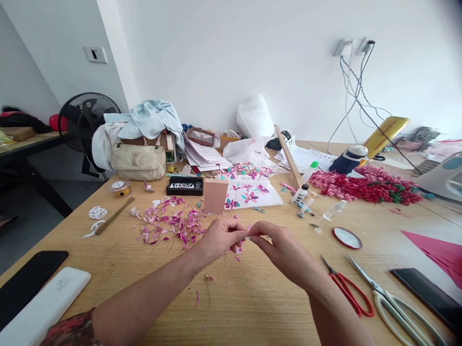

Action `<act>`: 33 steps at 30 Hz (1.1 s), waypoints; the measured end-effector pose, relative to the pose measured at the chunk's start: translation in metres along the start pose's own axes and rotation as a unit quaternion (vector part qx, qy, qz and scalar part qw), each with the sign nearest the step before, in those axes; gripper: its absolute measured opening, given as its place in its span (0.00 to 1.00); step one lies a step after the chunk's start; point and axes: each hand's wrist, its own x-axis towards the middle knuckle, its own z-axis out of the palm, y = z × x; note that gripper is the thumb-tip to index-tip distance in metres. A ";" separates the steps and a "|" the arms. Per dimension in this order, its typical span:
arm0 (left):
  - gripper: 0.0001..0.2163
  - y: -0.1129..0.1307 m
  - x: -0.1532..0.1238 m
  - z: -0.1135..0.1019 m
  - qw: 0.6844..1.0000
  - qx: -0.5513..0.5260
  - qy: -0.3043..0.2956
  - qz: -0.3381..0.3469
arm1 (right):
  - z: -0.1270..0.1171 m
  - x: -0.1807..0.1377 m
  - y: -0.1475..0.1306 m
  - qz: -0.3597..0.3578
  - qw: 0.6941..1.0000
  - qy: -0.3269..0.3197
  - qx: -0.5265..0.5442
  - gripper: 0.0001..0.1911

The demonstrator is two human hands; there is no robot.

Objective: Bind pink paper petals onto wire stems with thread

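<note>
My left hand (220,237) and my right hand (283,252) meet above the middle of the wooden table (235,304). Both pinch a small pink paper flower piece (245,237) between their fingertips. Its exact shape is too small to make out. A scatter of pink petals (168,224) lies just beyond my left hand. A few loose petals (209,278) rest on the table under my forearms.
Red-handled scissors (348,287) and larger pale-handled scissors (394,303) lie at the right, near a round red lid (347,237) and pink paper (446,256). A black phone (25,286) and white case (39,311) lie left. A beige handbag (138,161), fan (85,120), glue bottles and red flowers (368,186) crowd the back.
</note>
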 end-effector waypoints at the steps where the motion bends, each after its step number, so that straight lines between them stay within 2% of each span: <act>1: 0.14 -0.001 0.000 0.000 1.000 -0.006 -0.004 -0.002 | 0.000 0.000 0.000 0.001 1.000 0.001 -0.003 0.08; 23: 0.15 0.007 -0.011 -0.005 0.995 -0.058 -0.073 -0.036 | 0.002 -0.002 -0.006 0.017 0.999 0.010 -0.045 0.08; 33: 0.13 0.012 -0.016 -0.005 0.992 -0.091 -0.064 -0.056 | 0.004 -0.002 -0.006 -0.004 0.999 0.017 -0.044 0.09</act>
